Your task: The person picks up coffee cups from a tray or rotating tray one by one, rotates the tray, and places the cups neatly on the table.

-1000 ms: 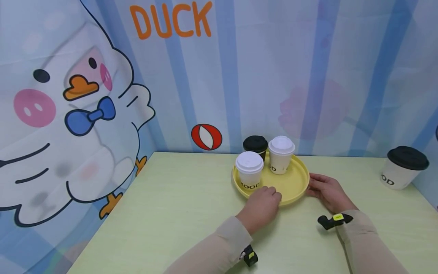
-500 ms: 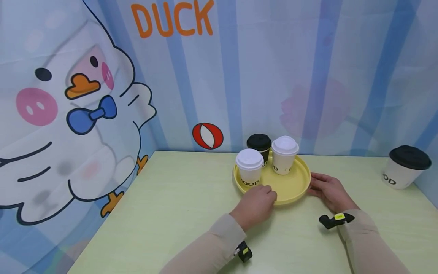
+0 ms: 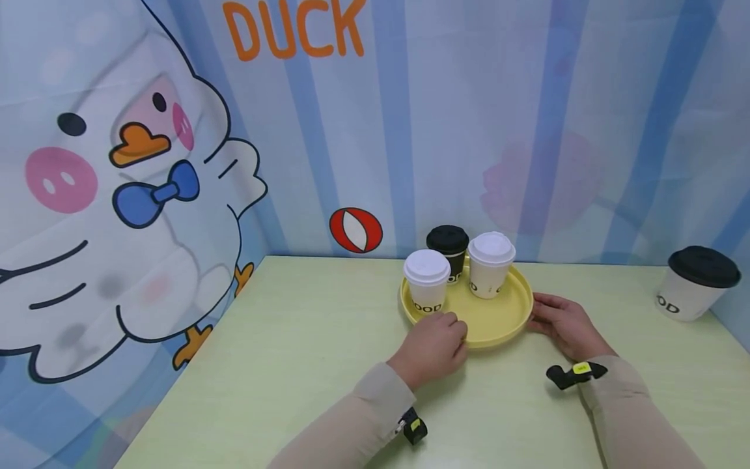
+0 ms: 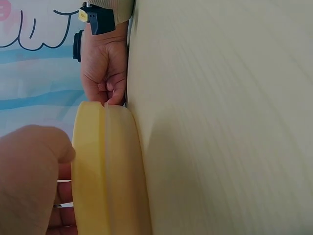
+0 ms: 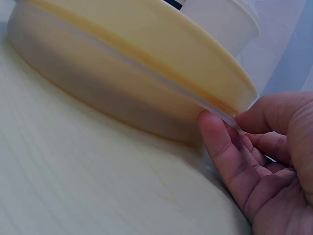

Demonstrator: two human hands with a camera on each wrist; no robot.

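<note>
Head: the yellow tray is sitting on the pale table, in front of the patterned backdrop. Three lidded cups are standing on it: the front white-lidded cup at the tray's left, the rear white-lidded cup on its far side, the small black-lidded cup at its far edge. The big black-lidded cup is standing well right of the tray. Left hand is curling over the tray's near edge, right hand is holding its right edge. Left fingertips are mostly hiding here.

Left wrist: showing what the head view isn't, a paler lower tier under the tray's yellow wall. Left thumb is touching the wall, fingers are going in behind it, so left is gripping the rim. Right hand is showing palm side at the tray's far end.

Right wrist: the thumb-and-finger pinch is showing clearly; right is gripping the tray's edge. Part of a white cup is rising above the rim; which one, can't tell.
</note>
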